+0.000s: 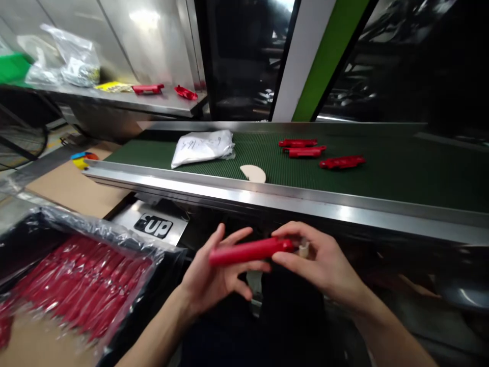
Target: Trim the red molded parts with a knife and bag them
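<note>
A long, rounded red plastic part (248, 251) is held out in front of me, nearly level. My right hand (319, 255) pinches its right end between thumb and fingers. A small cream-coloured piece (304, 248) shows at that same hand, partly hidden by the fingers; its kind is unclear. Behind the part's left end, my left hand (217, 275) has its palm up and its fingers spread; whether it touches the part I cannot tell. On the green conveyor belt (263, 158) lie several similar red parts (343, 162).
A white plastic bag (204, 148) and a cream disc-like piece (255, 174) lie on the belt, behind its metal rail (305, 200). At lower left, a lined box (160, 265) holds bagged red parts (87, 280). The steel shelf (168, 104) carries clear bags and red parts.
</note>
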A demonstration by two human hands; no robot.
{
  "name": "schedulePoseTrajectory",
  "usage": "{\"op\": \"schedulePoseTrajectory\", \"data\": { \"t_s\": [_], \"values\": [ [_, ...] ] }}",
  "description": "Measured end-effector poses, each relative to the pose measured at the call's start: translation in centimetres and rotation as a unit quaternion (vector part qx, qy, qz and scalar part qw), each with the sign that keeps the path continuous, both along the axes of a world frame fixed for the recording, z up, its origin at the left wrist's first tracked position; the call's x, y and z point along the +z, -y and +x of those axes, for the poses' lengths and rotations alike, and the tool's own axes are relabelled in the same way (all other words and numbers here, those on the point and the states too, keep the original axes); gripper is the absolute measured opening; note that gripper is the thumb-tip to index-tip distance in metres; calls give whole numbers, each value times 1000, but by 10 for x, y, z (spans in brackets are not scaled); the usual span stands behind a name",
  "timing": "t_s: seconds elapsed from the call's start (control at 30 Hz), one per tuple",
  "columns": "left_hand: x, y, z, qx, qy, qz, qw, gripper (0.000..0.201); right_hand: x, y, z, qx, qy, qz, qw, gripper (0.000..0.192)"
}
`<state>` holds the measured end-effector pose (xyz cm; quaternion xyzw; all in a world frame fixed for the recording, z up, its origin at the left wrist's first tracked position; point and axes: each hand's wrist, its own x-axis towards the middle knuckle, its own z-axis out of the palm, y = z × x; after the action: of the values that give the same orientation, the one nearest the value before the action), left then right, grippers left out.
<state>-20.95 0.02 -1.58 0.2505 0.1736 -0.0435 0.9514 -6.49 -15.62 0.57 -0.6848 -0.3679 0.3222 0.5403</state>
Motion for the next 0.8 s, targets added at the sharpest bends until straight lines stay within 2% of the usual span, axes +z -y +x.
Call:
{"op": "schedulePoseTrajectory", "data": {
  "t_s": [0.07, 0.13, 0.17, 0.23, 0.33, 0.43, 0.53, 0.6, 0.7, 0.8],
  "values": [
    [-9, 4, -8, 87, -17, 9, 996, 51, -19, 5, -16, -94, -120, -4, 988, 33],
    [-16, 13, -14, 170, -29, 53, 984, 44, -35, 9, -40, -141, -206, -12, 968, 39],
    [-17, 18, -15, 200, -33, 76, 976, 41, -41, 10, -54, -154, -213, -21, 965, 39],
    [-19, 26, -17, 238, -37, 99, 966, 37, -49, 12, -79, -160, -160, -23, 974, 36],
    [-21, 27, -19, 241, -38, 57, 968, 23, -56, 18, -102, -104, -53, 28, 993, 30],
    [-26, 21, -23, 217, -28, -2, 976, 15, -56, 25, -101, -33, -69, 57, 995, 31],
    [-31, 15, -27, 207, -19, -23, 978, 15, -48, 24, -82, -62, -54, 50, 995, 34],
    [-31, 15, -29, 195, -14, -34, 980, 15, -38, 16, -67, -83, 24, 20, 996, 33],
    [-27, 16, -29, 169, -22, -18, 985, 17, -22, -1, -50, -59, 184, -29, 981, 31],
    [-20, 16, -29, 159, -40, 31, 986, 19, -11, -18, -40, -10, 285, 2, 959, 33]
  ]
}}
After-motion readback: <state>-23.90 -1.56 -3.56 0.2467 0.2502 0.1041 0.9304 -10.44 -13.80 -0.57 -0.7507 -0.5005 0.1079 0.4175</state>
